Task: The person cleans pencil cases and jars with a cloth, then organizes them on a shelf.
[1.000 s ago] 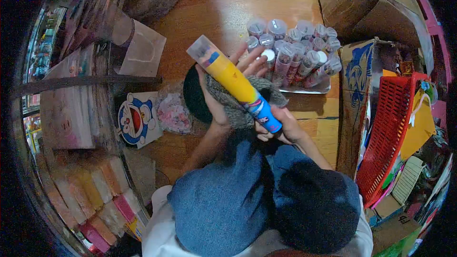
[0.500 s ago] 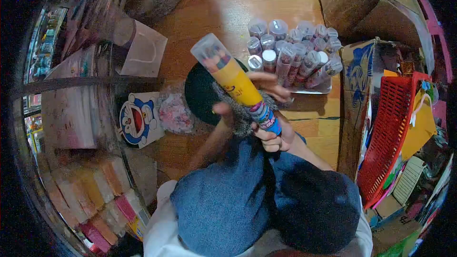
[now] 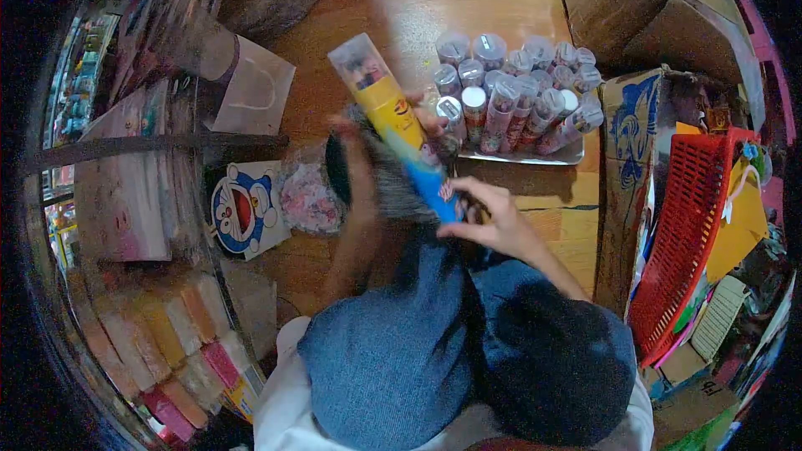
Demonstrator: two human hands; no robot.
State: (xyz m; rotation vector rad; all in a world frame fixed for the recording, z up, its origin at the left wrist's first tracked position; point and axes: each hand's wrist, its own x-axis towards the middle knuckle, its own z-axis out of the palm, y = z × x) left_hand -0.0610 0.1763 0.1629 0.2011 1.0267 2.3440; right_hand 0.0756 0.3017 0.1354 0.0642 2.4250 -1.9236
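A tube of coloured pencils (image 3: 401, 125), yellow above and blue below with a clear cap, slants over my knees. My right hand (image 3: 493, 213) grips its lower blue end between thumb and fingers. Motion smears my left hand (image 3: 359, 171), which is around the upper part of the tube, with fingertips showing on its far side. Grey fuzzy cloth (image 3: 397, 179) lies in the left hand, behind and against the tube. Partly hidden behind that hand is a dark round object (image 3: 336, 169).
Several capped tubes (image 3: 504, 104) stand on a pale tray (image 3: 561, 156) on the wooden floor. To the right are a cardboard box (image 3: 626, 150) and a red basket (image 3: 681, 234). A cartoon cat picture (image 3: 244, 209) and a pink-patterned bag (image 3: 309, 198) lie left.
The tube has shifted slightly up and left and turned, showing another side of its print. My right hand has changed its hold at the lower end; my left hand has moved up and left.
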